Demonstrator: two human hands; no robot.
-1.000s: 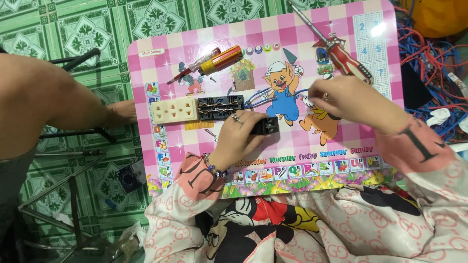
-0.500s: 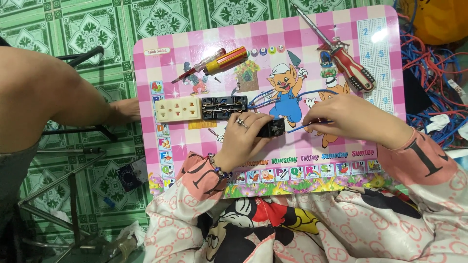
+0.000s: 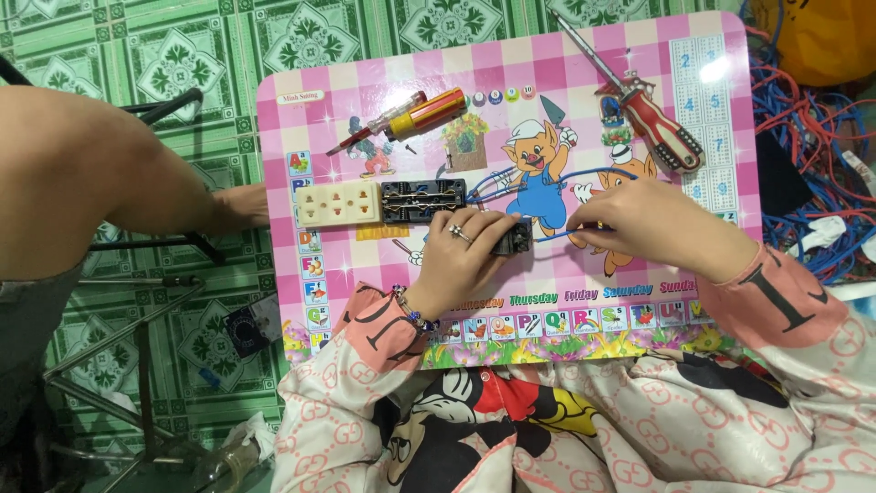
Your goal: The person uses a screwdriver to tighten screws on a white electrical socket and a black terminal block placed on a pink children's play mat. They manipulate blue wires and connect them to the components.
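Pink checkered table, green tiled floor

Head camera looks steeply down, close over the pink table

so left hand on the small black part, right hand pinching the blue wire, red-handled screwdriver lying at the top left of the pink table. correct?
Not quite. The head view shows the red-handled screwdriver at the top right of the pink table. The left hand on the small black part and the right hand pinching the blue wire are correct.
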